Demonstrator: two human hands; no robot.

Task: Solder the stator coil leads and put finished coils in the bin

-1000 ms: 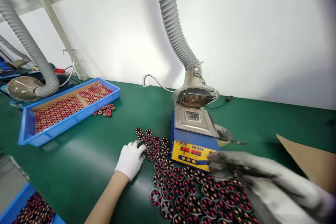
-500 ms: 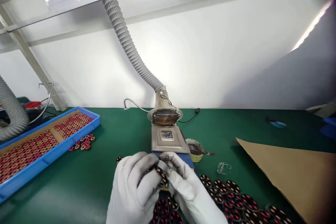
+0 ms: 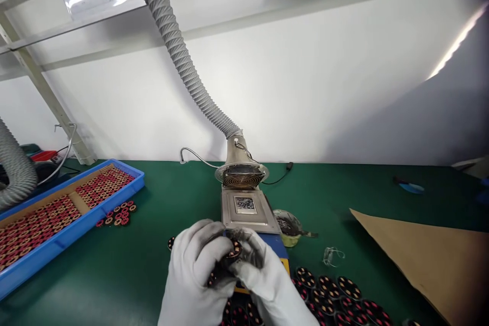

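My left hand [image 3: 196, 267], in a white glove, is closed around small round black parts with gold spots [image 3: 234, 250]. At least one more of them shows lower down between its fingers. My right hand [image 3: 263, 270], gloved too and stained dark at the fingertips, is closed against the same parts from the right. What its fingertips pinch is hidden. Both hands are in front of a metal-topped heating unit [image 3: 250, 221] with a small square of dull silvery material [image 3: 245, 205]. Below the hands lie more round parts with red spots [image 3: 240, 316].
A blue tray [image 3: 114, 196] of red and tan rings stands left, with loose rings [image 3: 121, 214] beside it. Many black discs [image 3: 328, 290] lie right. A yellowish cup [image 3: 290, 239], wire bits [image 3: 332, 256], brown cardboard [image 3: 424, 254] and an exhaust hose [image 3: 183, 61] are around.
The view has tilted and shifted slightly. Within my fingers the spotted part has turned and moved up a little, and both hands stay closed together.
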